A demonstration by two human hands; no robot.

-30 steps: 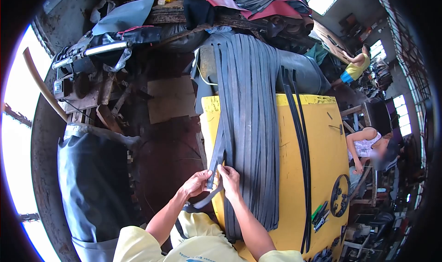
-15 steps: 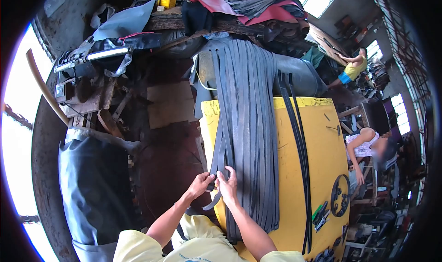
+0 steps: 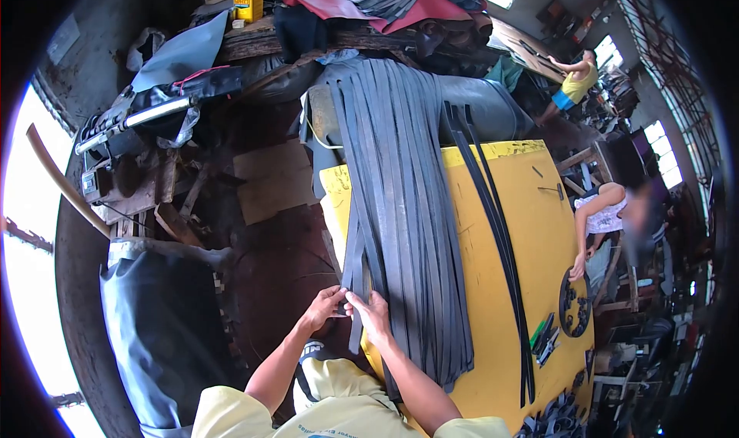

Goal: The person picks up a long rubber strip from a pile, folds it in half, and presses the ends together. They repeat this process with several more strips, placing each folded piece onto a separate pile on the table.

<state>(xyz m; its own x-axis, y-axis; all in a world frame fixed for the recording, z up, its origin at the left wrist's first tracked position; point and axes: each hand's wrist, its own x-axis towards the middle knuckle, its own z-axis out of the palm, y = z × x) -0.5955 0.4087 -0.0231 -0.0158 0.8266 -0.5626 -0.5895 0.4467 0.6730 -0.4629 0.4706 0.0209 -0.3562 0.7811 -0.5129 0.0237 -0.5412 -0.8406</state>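
A thick bundle of long dark-grey strips (image 3: 404,199) drapes over a grey roll (image 3: 485,111) and down across the yellow tabletop (image 3: 493,230). At the bundle's lower left edge, my left hand (image 3: 325,307) is closed in a pinch at a strip end. Close beside it, my right hand (image 3: 372,315) pinches a strip too, thumb and fingers together. One loose strip end hangs below my right hand. Exactly where each fingertip grips is partly hidden. Two thin black strips (image 3: 496,215) lie apart, to the right of the bundle.
Right of the bundle lie pens or tools (image 3: 545,338), a black ring-shaped tray (image 3: 564,303) with small dark pieces, and a pile of dark scraps (image 3: 553,419). A co-worker (image 3: 604,215) reaches toward the tray; another person (image 3: 577,80) stands farther back. A large black roll (image 3: 158,330) stands at left.
My hands have drawn closer together at the strips, and the loose end now hangs straighter. The co-worker's hand has moved onto the ring-shaped tray. The whole view has shifted slightly.
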